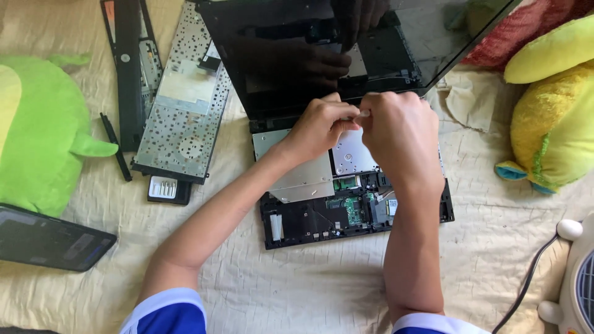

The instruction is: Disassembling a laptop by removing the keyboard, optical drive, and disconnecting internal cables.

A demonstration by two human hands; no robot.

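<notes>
An opened black laptop [309,222] lies on a cream sheet, its keyboard removed so the metal plate and green circuit boards show. Its dark screen [433,37] is tilted back and mirrors my hands. My left hand [318,127] and my right hand [399,133] meet above the laptop's hinge area. Together they pinch a small white piece [364,113] between the fingertips; what it is I cannot make out. Both forearms reach in from the bottom edge, over the laptop base.
The removed keyboard [182,105] lies face down to the left, beside a black trim strip [129,68], a thin black tool [116,145] and a small black part [168,188]. A phone [49,238] and green plush [37,130] lie left; yellow plush [557,111] and a white fan [578,278] right.
</notes>
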